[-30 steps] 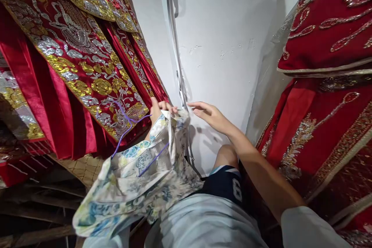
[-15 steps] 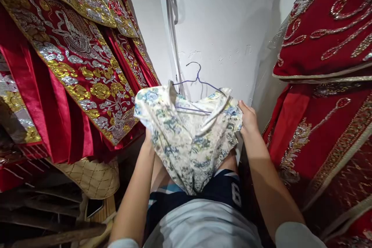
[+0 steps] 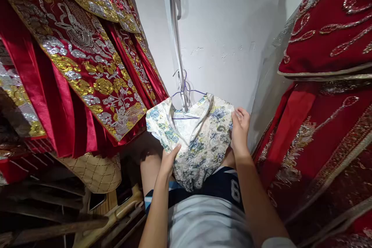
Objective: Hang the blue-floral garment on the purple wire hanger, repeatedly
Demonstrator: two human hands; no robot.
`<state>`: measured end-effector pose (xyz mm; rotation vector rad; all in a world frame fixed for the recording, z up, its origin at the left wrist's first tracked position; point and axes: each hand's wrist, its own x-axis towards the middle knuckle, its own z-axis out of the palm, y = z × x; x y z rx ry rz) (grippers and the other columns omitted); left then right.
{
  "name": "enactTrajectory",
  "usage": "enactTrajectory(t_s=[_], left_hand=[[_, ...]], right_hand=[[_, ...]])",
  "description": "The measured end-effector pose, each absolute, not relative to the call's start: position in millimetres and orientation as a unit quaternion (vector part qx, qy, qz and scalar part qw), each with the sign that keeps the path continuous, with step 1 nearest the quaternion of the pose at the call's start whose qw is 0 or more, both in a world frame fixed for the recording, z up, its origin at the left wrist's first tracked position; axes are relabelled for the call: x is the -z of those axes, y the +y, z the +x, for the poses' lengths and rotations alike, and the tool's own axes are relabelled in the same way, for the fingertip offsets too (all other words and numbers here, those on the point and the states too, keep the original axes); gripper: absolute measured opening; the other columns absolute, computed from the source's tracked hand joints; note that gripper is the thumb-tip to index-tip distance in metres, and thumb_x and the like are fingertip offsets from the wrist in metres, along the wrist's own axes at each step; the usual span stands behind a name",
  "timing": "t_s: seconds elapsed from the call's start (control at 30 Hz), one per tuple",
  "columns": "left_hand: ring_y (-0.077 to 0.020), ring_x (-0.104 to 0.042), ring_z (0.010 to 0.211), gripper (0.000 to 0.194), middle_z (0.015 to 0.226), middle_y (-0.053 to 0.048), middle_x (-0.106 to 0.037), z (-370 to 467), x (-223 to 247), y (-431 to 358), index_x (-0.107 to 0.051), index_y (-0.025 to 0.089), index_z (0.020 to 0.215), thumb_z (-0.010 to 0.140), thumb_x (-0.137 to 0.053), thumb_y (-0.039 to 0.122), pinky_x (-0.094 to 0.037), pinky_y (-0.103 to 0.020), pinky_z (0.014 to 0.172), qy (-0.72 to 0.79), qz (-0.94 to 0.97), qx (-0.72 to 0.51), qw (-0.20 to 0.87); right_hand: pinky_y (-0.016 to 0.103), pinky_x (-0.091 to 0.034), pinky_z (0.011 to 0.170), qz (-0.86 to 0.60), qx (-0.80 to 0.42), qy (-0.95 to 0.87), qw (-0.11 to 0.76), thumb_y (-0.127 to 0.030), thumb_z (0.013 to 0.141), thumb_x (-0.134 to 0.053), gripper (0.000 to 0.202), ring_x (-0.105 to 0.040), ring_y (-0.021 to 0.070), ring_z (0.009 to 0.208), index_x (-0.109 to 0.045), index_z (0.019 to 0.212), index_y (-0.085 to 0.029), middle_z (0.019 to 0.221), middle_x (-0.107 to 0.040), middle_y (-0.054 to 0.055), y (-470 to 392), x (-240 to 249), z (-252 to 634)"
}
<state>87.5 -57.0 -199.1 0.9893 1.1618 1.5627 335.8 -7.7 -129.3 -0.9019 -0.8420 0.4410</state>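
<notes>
A floral garment [image 3: 200,143] with white, blue and green patterning hangs on a thin purple wire hanger [image 3: 195,90] in front of my lap. My left hand [image 3: 167,159] grips its lower left side, thumb on top and the other fingers hidden behind the cloth. At the right sleeve edge, my right hand [image 3: 240,128] pinches the fabric between thumb and fingers. The hanger's hook stands upright above the neckline, overlapping the metal rail in view; I cannot tell whether they touch.
Red robes with gold and silver embroidery [image 3: 95,73] hang at the left. Beaded red garments [image 3: 325,42] hang at the right beside clear plastic. A metal rail [image 3: 175,27] runs down the white wall [image 3: 229,15]. Wooden furniture [image 3: 124,205] stands at lower left.
The garment and hanger have turned and shifted, the hook moving left and slightly down. My left hand has moved right, its thumb now showing on the front of the cloth.
</notes>
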Motion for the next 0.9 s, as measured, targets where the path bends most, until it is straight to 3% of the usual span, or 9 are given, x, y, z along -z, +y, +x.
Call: enactTrajectory(t_s=[0.07,0.13,0.27,0.33,0.53,0.77,0.83,0.9], left_hand=[[-0.033,-0.05,0.134,0.069,0.129,-0.014,-0.065,86.5,198.8,-60.0,-0.058,0.018,0.131,0.068,-0.085,0.03,-0.039,-0.044,0.114,0.47,0.365,-0.647,0.476],[-0.0316,-0.051,0.133,0.069,0.128,-0.014,-0.066,86.6,200.7,-61.3,-0.058,0.018,0.131,0.068,-0.085,0.029,-0.039,-0.043,0.113,0.452,0.352,-0.657,0.49],[-0.0312,-0.06,0.122,0.07,0.119,-0.014,-0.07,88.1,201.7,-63.1,-0.058,0.016,0.131,0.067,-0.085,0.031,-0.044,-0.043,0.108,0.406,0.368,-0.658,0.516],[-0.0308,-0.064,0.116,0.071,0.116,-0.013,-0.071,87.8,199.3,-65.0,-0.059,0.015,0.13,0.066,-0.086,0.032,-0.046,-0.042,0.105,0.404,0.374,-0.658,0.514],[-0.0299,-0.063,0.116,0.069,0.12,-0.013,-0.069,89.3,192.4,-71.9,-0.06,0.017,0.129,0.067,-0.085,0.032,-0.047,-0.042,0.103,0.417,0.372,-0.659,0.504],[-0.0322,-0.057,0.124,0.063,0.119,-0.015,-0.067,89.2,193.9,-71.1,-0.058,0.014,0.124,0.069,-0.082,0.033,-0.041,-0.046,0.108,0.419,0.407,-0.643,0.495],[-0.0325,-0.056,0.124,0.061,0.122,-0.016,-0.064,89.5,196.6,-70.1,-0.057,0.015,0.124,0.071,-0.08,0.035,-0.04,-0.047,0.108,0.441,0.413,-0.657,0.451],[-0.0317,-0.053,0.126,0.06,0.13,-0.016,-0.058,92.7,201.5,-71.5,-0.053,0.016,0.125,0.073,-0.078,0.035,-0.038,-0.047,0.109,0.486,0.397,-0.712,0.314]], right_hand=[[0.038,-0.043,0.1,-0.448,-0.146,-0.349,0.81,-0.048,0.089,-0.055,0.044,-0.055,0.023,0.118,-0.051,0.123,-0.021,0.134,-0.053,0.012,-22.5,149.4,316.7],[0.035,-0.047,0.089,-0.454,-0.208,-0.417,0.76,-0.048,0.091,-0.051,0.034,-0.06,0.0217,0.101,-0.056,0.109,-0.02,0.114,-0.062,0.01,-33.6,167.4,294.6],[0.029,-0.046,0.064,-0.373,-0.458,-0.687,0.423,-0.053,0.092,-0.051,0.034,-0.061,0.0186,0.067,-0.059,0.082,-0.021,0.073,-0.067,0.004,-41.2,187.1,259.1],[0.028,-0.042,0.059,-0.355,-0.472,-0.729,0.346,-0.054,0.092,-0.051,0.039,-0.057,0.0163,0.058,-0.054,0.071,-0.021,0.062,-0.063,0.001,-42.5,189.0,250.3],[0.025,-0.037,0.055,-0.364,-0.441,-0.729,0.376,-0.051,0.096,-0.045,0.047,-0.05,0.0123,0.05,-0.049,0.061,-0.02,0.05,-0.054,-0.002,-46.5,184.2,253.6],[0.023,-0.032,0.049,-0.365,-0.513,-0.656,0.417,-0.04,0.094,-0.047,0.034,-0.043,0.0106,0.045,-0.05,0.066,-0.02,0.047,-0.053,-0.004,-46.6,181.8,252.3],[0.023,-0.03,0.047,-0.362,-0.522,-0.639,0.434,-0.036,0.091,-0.049,0.031,-0.04,0.0096,0.043,-0.051,0.064,-0.02,0.045,-0.051,-0.004,-47.8,180.0,250.5],[0.023,-0.028,0.046,-0.362,-0.531,-0.618,0.453,-0.034,0.089,-0.05,0.03,-0.038,0.0088,0.041,-0.053,0.064,-0.019,0.043,-0.05,-0.005,-48.6,177.8,249.8]])
